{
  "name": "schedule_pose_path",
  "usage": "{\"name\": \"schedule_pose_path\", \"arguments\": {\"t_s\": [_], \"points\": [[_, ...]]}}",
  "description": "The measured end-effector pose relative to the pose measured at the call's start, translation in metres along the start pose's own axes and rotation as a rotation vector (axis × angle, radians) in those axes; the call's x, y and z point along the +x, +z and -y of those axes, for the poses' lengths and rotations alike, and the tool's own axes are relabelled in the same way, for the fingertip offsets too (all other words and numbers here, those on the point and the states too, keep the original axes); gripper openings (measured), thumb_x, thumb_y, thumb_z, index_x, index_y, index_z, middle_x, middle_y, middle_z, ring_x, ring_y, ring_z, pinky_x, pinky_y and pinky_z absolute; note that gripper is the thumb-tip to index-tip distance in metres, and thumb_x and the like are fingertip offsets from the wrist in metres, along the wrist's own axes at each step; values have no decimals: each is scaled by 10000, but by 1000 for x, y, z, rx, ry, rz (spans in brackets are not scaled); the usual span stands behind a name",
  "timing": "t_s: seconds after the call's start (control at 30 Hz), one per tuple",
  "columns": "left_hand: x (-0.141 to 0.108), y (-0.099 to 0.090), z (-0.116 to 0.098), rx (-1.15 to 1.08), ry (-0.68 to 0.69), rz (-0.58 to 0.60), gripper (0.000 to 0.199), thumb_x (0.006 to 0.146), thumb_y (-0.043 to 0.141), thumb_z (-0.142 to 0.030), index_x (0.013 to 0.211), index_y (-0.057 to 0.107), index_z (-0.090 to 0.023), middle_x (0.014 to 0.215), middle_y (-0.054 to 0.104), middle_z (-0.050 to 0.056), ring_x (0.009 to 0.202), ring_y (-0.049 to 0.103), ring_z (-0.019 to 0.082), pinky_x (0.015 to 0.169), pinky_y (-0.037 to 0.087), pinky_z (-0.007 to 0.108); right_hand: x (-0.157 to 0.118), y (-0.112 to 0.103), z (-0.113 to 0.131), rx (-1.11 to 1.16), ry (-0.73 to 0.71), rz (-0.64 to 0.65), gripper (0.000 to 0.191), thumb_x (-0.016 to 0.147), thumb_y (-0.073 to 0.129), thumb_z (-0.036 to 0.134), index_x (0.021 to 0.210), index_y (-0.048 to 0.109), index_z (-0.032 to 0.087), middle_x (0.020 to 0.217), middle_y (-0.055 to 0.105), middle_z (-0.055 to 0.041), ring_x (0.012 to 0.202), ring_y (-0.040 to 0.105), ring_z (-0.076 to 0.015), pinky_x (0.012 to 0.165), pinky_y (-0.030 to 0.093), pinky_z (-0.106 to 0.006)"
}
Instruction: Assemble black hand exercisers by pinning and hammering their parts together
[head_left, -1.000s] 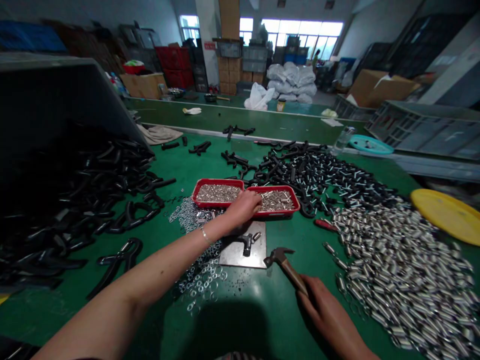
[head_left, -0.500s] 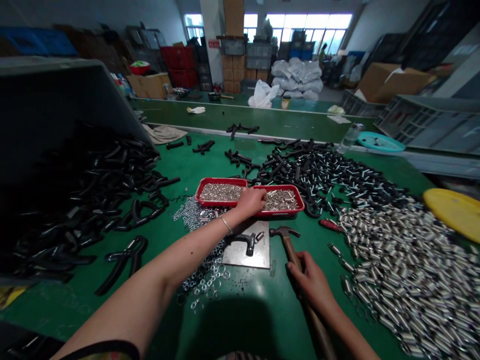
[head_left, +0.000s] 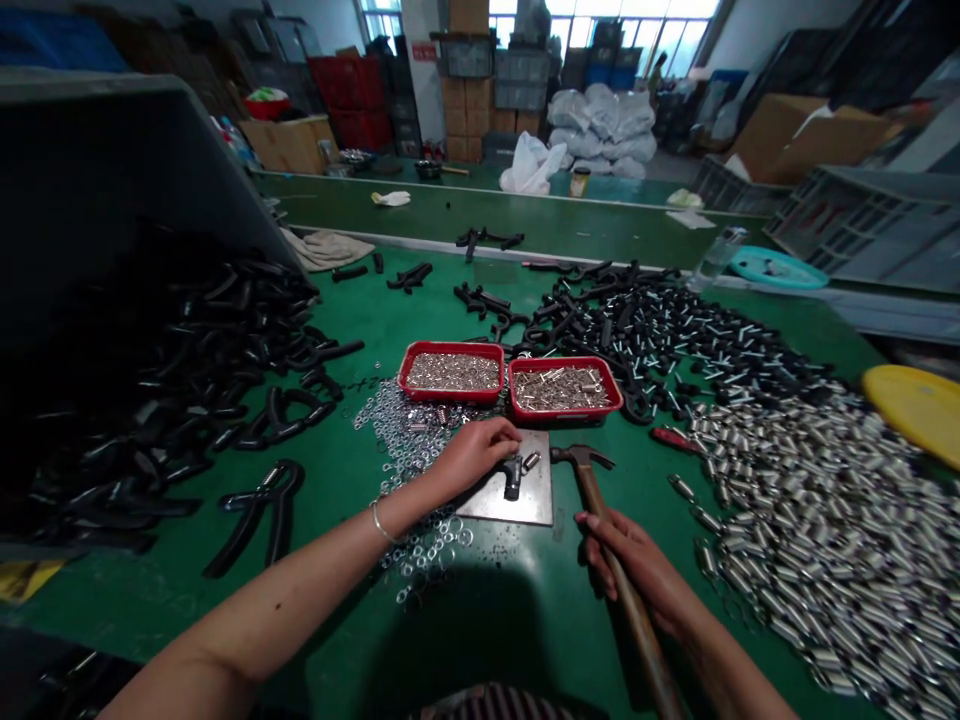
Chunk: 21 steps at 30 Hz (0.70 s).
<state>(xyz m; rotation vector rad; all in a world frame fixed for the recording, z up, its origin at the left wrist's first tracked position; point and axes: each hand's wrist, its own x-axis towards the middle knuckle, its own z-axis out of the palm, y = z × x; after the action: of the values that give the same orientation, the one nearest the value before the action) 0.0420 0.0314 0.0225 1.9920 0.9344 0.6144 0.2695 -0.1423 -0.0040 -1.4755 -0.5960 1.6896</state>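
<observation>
My left hand [head_left: 480,450] is over the metal plate [head_left: 529,505], its fingers pinched at the top of a black plastic part [head_left: 513,478]; anything tiny between the fingertips is too small to name. A small spring [head_left: 532,461] lies just right of that part. My right hand [head_left: 634,560] is closed around the wooden handle of a hammer [head_left: 589,480], whose head rests on the green table right of the plate. Behind the plate stand two red trays, the left one [head_left: 452,396] and the right one [head_left: 566,412], both holding small metal pins.
Metal rings [head_left: 405,440] are scattered left of the plate. Springs [head_left: 817,520] are heaped at the right, with black parts [head_left: 637,320] behind them. A tipped grey bin [head_left: 172,90] spills black handles at the left. A yellow lid [head_left: 919,415] lies far right.
My left hand has moved from the red trays down to the black part on the plate. My right hand still grips the hammer. The view has shifted slightly.
</observation>
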Motion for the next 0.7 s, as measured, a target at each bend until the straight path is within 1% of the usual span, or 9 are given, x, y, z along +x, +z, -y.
{"name": "schedule_pose_path", "arguments": {"t_s": [0.07, 0.17, 0.33, 0.4, 0.5, 0.57, 0.6, 0.63, 0.7], "points": [[-5, 4, 3, -35, -54, -33, 85, 872, 620, -238, 908, 689, -203, 866, 720, 25, 815, 661, 185, 767, 494, 324, 2, -1, -1, -13, 0, 0, 375, 876, 646, 503, 1054, 548, 188, 644, 624, 36, 403, 462, -70, 345, 415, -172], [-3, 13, 8, 69, -20, -101, 60, 847, 665, -231, 810, 689, -190, 856, 709, 25, 876, 637, 200, 850, 463, 345, 2, 0, 0, -24, -5, -1, 383, 877, 646, 505, 1063, 545, 185, 644, 627, 39, 403, 461, -67, 350, 417, -170], [-2, 23, 15, 196, -10, -109, 78, 859, 670, -233, 801, 668, -180, 856, 689, 28, 894, 610, 209, 872, 436, 355, -2, 2, 2, -37, -14, -4, 386, 874, 646, 512, 1052, 539, 187, 644, 624, 39, 406, 459, -70, 359, 423, -178], [-6, 24, 16, 277, 45, -114, 102, 886, 649, -249, 818, 647, -173, 876, 675, 42, 909, 593, 215, 876, 422, 366, -1, 1, 2, -38, 5, 7, 387, 870, 649, 511, 1049, 536, 188, 655, 624, 36, 416, 469, -72, 377, 430, -184], [-13, 23, 17, 453, 266, -41, 148, 951, 559, -271, 881, 634, -164, 924, 658, 72, 943, 564, 229, 892, 395, 391, 2, -5, 4, -80, -18, 15, 387, 870, 642, 504, 1057, 524, 186, 736, 638, 17, 496, 540, -86, 461, 479, -206], [-16, 22, 17, 532, 407, 42, 188, 987, 479, -243, 924, 637, -161, 948, 656, 83, 944, 556, 227, 900, 385, 398, 1, -9, 10, -218, -83, -13, 406, 871, 618, 527, 1082, 511, 196, 801, 644, 7, 515, 547, -98, 455, 467, -222], [-17, 21, 17, 542, 434, 66, 203, 993, 458, -229, 931, 639, -159, 953, 657, 85, 938, 557, 225, 901, 385, 396, -1, -10, 16, -330, -129, -28, 406, 876, 600, 538, 1085, 511, 202, 816, 644, 4, 524, 547, -109, 450, 455, -231], [-17, 21, 16, 529, 422, 67, 206, 992, 455, -224, 928, 639, -158, 953, 657, 86, 931, 561, 222, 897, 391, 389, -4, -10, 24, -458, -182, -42, 396, 883, 583, 544, 1081, 519, 207, 818, 644, 3, 546, 552, -123, 462, 448, -241], [-15, 18, 14, 424, 295, 17, 179, 972, 498, -240, 900, 640, -158, 940, 661, 78, 913, 579, 215, 867, 416, 357, -14, -7, 42, -705, -298, -62, 355, 908, 550, 532, 1062, 549, 212, 804, 642, 0, 632, 575, -154, 547, 459, -266]]}}
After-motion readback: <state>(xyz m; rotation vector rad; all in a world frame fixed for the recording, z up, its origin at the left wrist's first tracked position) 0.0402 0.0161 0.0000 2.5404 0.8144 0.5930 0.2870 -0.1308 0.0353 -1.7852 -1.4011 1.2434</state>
